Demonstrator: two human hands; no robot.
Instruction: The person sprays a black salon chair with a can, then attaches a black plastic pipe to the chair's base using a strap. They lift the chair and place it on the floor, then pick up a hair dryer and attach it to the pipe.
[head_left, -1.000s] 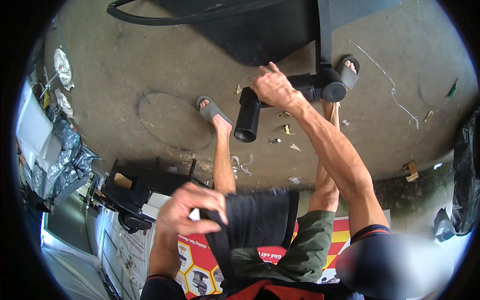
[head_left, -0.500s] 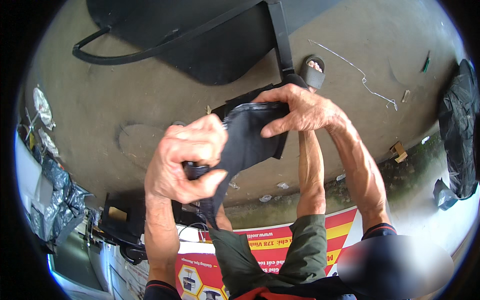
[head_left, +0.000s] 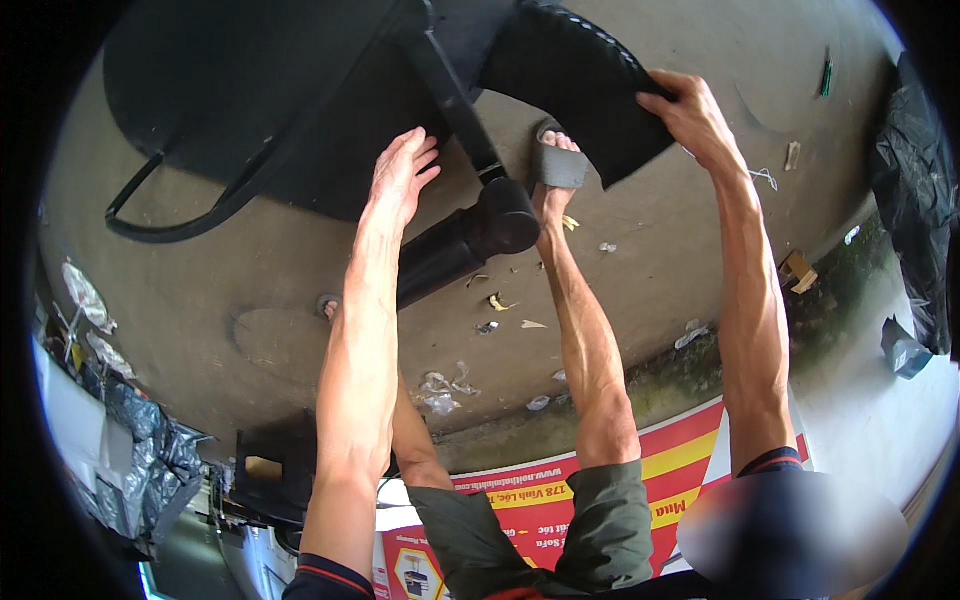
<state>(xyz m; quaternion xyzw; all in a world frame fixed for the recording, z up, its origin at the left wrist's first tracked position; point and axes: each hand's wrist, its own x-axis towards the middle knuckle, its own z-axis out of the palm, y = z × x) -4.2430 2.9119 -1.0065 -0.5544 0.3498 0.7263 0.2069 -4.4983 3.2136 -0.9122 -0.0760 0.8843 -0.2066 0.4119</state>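
Note:
My right hand (head_left: 695,118) pinches the edge of a black piece of cover material (head_left: 590,100), stretched out at the upper right. Pale stitches run along its far curved edge, and its other end goes out of view at the top. My left hand (head_left: 405,172) is open, fingers extended, holding nothing. It is over a large black panel (head_left: 250,90), beside a black metal bar (head_left: 450,100). Below that bar, a thick black padded cylinder (head_left: 460,240) with a rounded end lies between my forearms. A curved black armrest-like bar (head_left: 190,232) sticks out at the left.
My sandalled foot (head_left: 562,160) stands by the hanging cover. Scraps of plastic (head_left: 440,393) litter the floor. At right lie a green-handled tool (head_left: 826,75), a small cardboard box (head_left: 797,271) and black plastic sheeting (head_left: 910,190). Grey plastic bags (head_left: 155,450) are heaped at left.
The black cover has moved from between both hands above my legs to the upper right, in my right hand. My left hand has let go and reached forward. The padded cylinder now shows.

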